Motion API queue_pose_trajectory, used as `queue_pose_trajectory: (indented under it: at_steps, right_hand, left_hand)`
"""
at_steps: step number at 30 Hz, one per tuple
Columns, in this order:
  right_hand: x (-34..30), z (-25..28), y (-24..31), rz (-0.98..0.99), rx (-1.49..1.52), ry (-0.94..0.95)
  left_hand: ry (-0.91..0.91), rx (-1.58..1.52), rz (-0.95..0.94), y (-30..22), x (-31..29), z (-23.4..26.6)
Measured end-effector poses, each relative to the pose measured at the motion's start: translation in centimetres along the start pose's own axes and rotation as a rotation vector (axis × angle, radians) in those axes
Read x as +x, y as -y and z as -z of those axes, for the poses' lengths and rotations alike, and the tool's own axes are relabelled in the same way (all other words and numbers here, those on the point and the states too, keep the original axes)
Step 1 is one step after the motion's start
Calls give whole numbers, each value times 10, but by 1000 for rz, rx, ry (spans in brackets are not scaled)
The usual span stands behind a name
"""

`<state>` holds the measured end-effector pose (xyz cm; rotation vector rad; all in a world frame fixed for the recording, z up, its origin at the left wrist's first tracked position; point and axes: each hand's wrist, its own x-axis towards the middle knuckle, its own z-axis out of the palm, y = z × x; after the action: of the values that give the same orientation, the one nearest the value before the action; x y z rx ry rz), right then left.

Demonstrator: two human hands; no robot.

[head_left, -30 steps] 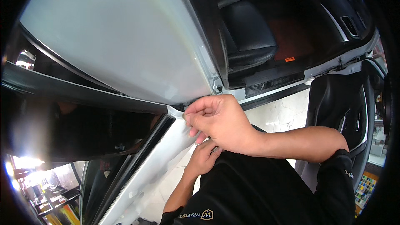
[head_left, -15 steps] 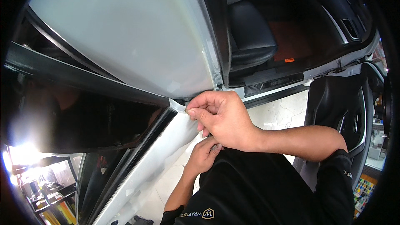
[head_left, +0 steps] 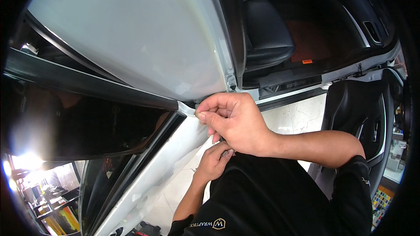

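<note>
My right hand point(head_left: 238, 122) reaches across from the right, thumb and forefinger pinched together at the pale corner point(head_left: 187, 109) of a white car door point(head_left: 168, 157). What sits between those fingertips, if anything, is too small to make out. Just below it, my left hand point(head_left: 213, 161) is closed with the thumb over curled fingers. A small greyish bit shows by its thumb, and I cannot tell what it is. The door's dark glossy glass point(head_left: 87, 122) and black trim point(head_left: 96, 85) lie left of the hands.
A large glossy white body panel point(head_left: 131, 35) rises beyond my hands. At the upper right, a doorway shows a black seat point(head_left: 269, 30) and a sill point(head_left: 288, 85). Another open door point(head_left: 354, 109) with black lining stands at the right. Stocked shelves point(head_left: 57, 214) are at the lower left.
The view has shifted slightly, so the car's interior sits a little further right. Both hands keep nearly the same pose and place.
</note>
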<state>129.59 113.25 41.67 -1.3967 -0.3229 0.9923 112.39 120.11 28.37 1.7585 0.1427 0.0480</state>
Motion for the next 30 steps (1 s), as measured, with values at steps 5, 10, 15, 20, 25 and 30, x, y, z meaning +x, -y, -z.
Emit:
queue_pose_trajectory:
  at_steps: [5, 10, 15, 20, 25, 30]
  right_hand:
    - [0, 0, 8, -38, -67, 11]
    - [1, -2, 0, 91, -148, -49]
    - [-1, -6, -7, 231, -226, -97]
    - [2, -6, -7, 184, -195, -124]
    - [1, -6, -1, 88, -130, -110]
    - [0, -5, 5, 17, -77, -77]
  left_hand:
    - [-7, 3, 7, -2, 0, 0]
    - [-4, 33, -21, 3, 1, 0]
    - [-35, 18, -23, 13, 0, -5]
    - [-16, 17, -10, 17, -1, -4]
    - [-37, 26, -8, 8, 0, -3]
    - [-28, 43, -22, 0, 0, -1]
